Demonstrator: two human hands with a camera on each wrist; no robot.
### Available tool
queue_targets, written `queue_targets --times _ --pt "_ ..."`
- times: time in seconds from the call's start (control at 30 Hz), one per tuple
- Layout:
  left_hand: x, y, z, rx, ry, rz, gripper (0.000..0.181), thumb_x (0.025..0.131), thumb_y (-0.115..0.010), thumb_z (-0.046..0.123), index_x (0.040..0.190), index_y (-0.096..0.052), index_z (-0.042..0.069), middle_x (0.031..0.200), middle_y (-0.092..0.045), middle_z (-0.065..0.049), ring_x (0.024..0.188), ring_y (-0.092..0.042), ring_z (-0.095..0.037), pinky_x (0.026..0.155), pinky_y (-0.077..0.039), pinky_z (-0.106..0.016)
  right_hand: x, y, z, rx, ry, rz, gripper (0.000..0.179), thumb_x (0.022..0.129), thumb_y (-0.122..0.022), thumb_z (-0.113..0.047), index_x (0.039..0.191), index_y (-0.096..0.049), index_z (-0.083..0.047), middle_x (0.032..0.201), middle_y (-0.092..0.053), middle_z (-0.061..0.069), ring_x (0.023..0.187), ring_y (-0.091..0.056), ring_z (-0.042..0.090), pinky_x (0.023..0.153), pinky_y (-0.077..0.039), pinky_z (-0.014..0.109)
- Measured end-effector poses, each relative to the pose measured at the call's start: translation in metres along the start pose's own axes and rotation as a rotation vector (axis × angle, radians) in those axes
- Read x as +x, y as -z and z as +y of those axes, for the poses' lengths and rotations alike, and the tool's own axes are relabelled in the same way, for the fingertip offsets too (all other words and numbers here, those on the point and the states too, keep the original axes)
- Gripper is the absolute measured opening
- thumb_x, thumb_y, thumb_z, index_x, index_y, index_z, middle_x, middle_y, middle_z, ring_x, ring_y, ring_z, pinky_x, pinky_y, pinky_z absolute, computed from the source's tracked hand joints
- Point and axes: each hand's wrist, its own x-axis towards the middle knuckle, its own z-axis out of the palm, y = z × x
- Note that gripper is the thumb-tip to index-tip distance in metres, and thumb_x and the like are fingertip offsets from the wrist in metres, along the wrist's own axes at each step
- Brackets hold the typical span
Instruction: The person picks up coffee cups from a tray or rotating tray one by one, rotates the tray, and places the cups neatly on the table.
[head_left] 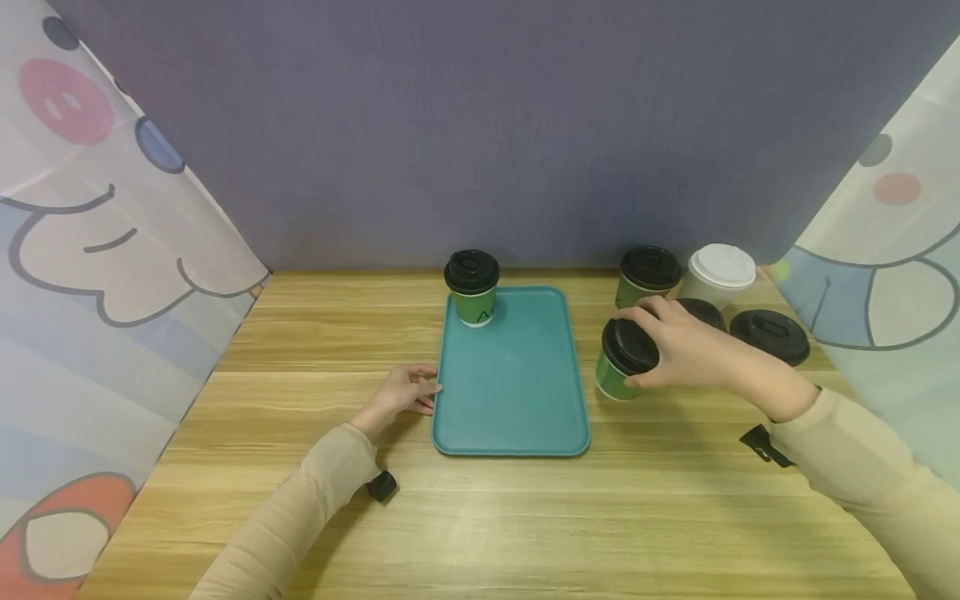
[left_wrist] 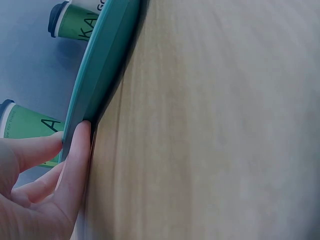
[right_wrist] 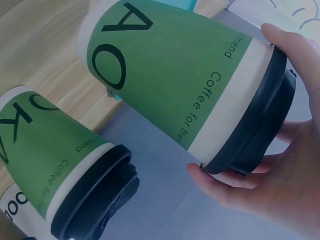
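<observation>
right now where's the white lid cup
In the head view, the white-lidded cup stands back right on the table, just right of a black-lidded cup.

A green cup point(head_left: 613, 382), white-banded and black-lettered, is wearing a black lid point(head_left: 628, 343) and being held by it, just right of the tray point(head_left: 512, 379), which is lying flat, teal and rectangular.

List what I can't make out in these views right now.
Head: contents of the held cup, hidden by its black lid.
Head: sides of the cup behind the right hand, hidden by that hand.
Left wrist: the lower-left cup, its lid mostly cut off by the left edge.
Right wrist: full lettering on the white cup, hidden by a green cup and the left edge.
</observation>
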Motion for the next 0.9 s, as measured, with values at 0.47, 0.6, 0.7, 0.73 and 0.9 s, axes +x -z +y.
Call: queue_targets --times 0.47,0.6,0.7,0.73,0.9 --pt "0.001 -0.001 -0.001 0.007 0.007 0.002 0.039 0.085 -0.054 0.001 0.121 -0.043 -0.008 0.084 -0.052 -0.014 0.057 -0.055 -0.015 0.058 -0.056 -0.030 -0.022 -0.005 0.009 -0.001 0.010 0.057 0.077 0.061 -0.078 -0.032 0.123 -0.043 -0.004 0.111 -0.041 0.023 0.101 -0.041 0.042 0.077 -0.043 0.055" --pt "0.001 -0.001 0.000 0.002 0.013 0.005 0.039 0.085 -0.055 0.000 0.121 -0.044 -0.008 0.083 -0.052 -0.013 0.056 -0.055 -0.014 0.057 -0.056 -0.030 -0.028 -0.006 0.013 -0.017 0.024 0.091 0.076 0.060 -0.079 -0.032 0.121 -0.044 -0.004 0.108 -0.042 0.024 0.098 -0.043 0.042 0.075 -0.043 0.055" --pt "0.000 -0.001 0.000 0.002 0.012 0.004 0.038 0.085 -0.055 0.000 0.121 -0.044 -0.008 0.083 -0.053 -0.013 0.057 -0.055 -0.015 0.058 -0.056 -0.030 -0.032 -0.007 0.016 -0.024 0.019 0.105 0.076 0.059 -0.080 -0.032 0.120 -0.045 -0.004 0.107 -0.043 0.024 0.097 -0.044 0.043 0.075 -0.043 0.055" --pt "0.000 -0.001 0.000 0.002 0.011 0.003 0.038 0.085 -0.055 0.000 0.121 -0.044 -0.008 0.082 -0.053 -0.013 0.057 -0.055 -0.015 0.058 -0.056 -0.030 -0.034 -0.007 0.017 -0.023 0.016 0.108 0.076 0.059 -0.080 -0.032 0.120 -0.045 -0.004 0.107 -0.043 0.024 0.096 -0.044 0.043 0.075 -0.042 0.055" --pt "0.001 -0.001 0.000 -0.005 0.012 0.001 0.039 0.085 -0.055 0.001 0.121 -0.043 -0.008 0.082 -0.053 -0.013 0.057 -0.055 -0.015 0.058 -0.056 -0.030 -0.042 -0.007 0.023 -0.033 0.023 0.154 0.075 0.056 -0.081 -0.031 0.117 -0.045 -0.005 0.104 -0.044 0.024 0.093 -0.046 0.043 0.071 -0.043 0.054"
